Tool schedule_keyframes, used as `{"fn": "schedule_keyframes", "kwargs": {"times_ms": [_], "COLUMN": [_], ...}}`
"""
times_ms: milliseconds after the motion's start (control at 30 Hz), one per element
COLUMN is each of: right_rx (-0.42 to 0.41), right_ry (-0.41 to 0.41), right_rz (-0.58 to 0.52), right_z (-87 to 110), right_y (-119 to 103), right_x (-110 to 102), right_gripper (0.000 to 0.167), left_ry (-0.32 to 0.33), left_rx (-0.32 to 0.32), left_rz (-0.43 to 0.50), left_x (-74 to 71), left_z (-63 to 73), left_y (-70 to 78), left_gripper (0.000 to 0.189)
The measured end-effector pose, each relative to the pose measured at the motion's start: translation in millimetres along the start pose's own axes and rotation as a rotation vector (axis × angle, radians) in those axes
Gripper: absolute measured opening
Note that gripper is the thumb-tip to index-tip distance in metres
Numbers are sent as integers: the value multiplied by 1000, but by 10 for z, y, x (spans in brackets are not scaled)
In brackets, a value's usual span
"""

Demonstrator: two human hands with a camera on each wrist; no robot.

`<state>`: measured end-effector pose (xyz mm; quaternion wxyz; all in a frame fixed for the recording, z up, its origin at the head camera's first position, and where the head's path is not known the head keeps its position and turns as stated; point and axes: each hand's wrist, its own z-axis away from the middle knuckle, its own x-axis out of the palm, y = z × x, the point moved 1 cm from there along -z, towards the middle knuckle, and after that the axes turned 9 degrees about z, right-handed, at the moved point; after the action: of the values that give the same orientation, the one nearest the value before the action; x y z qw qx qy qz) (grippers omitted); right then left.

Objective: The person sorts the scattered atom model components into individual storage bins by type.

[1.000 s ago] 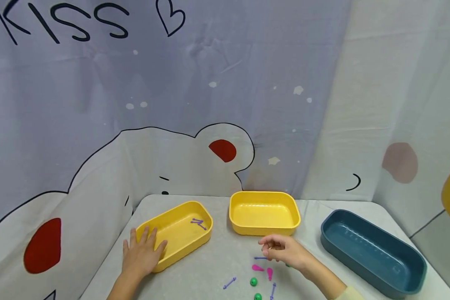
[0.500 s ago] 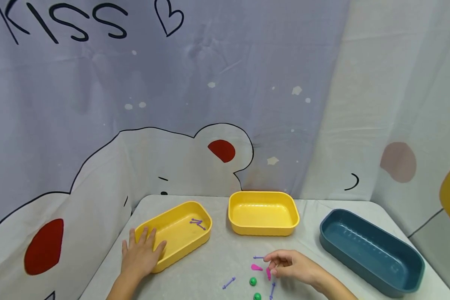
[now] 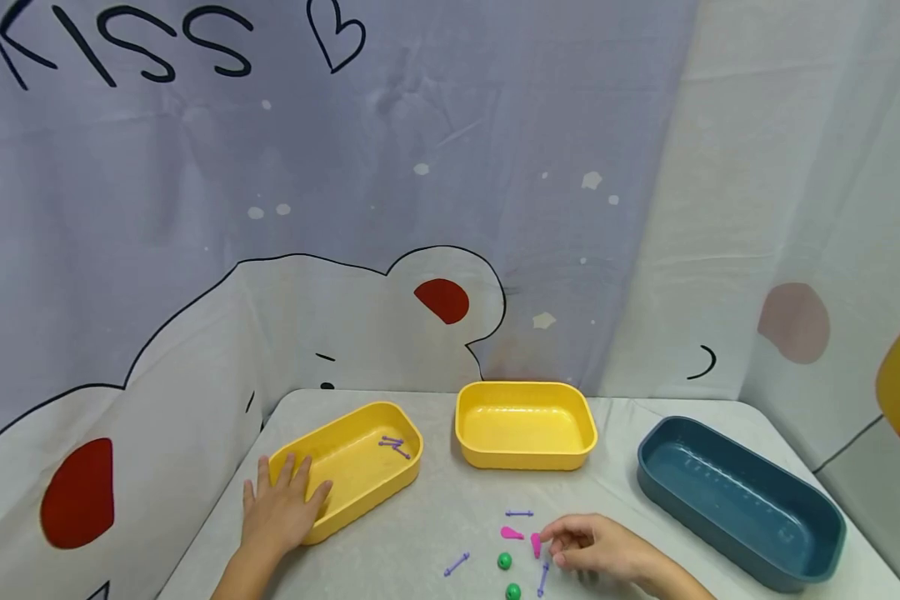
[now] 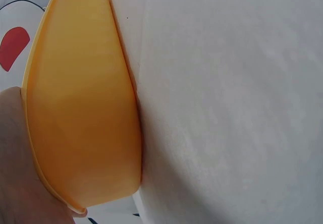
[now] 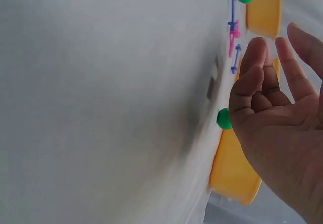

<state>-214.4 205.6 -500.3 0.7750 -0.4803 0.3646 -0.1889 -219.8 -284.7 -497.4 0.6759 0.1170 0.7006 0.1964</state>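
Pink piece on the white table, right hand at its side.
Reads as moulded plastic: probably light, stiff, a bit slick, hard to break. I'd pinch it across the fat far end; the thin end gives little purchase. Right fingers loosely curled, thumb and index apart, nothing visible between them; can't tell from these angles whether a fingertip touches the piece. Second pink piece, green beads and purple rods lie close around; beads likely roll if nudged. Left hand, well apart from the right, rests with fingers spread over the left yellow tray, more rods at its far end. Middle yellow tray beyond, blue tray off right.
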Motion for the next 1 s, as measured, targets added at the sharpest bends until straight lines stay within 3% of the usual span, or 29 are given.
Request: {"fn": "schedule_keyframes", "kwargs": {"times_ms": [200, 433, 633, 1000], "right_rx": [-52, -58, -29, -89], "right_ry": [-15, 22, 64, 91], "right_rz": [6, 10, 91, 286], "right_z": [6, -20, -21, -68], "right_y": [75, 154, 175, 107], "right_x": [32, 76, 110, 127], "right_gripper": [25, 22, 19, 17], "left_ry": [-5, -6, -17, -26], "left_rx": [0, 1, -11, -6], "left_rz": [-1, -1, -11, -10], "left_x": [7, 16, 15, -4], "left_z": [-14, -23, -10, -25], "left_y": [-5, -10, -13, 4], "left_gripper": [76, 77, 89, 78]}}
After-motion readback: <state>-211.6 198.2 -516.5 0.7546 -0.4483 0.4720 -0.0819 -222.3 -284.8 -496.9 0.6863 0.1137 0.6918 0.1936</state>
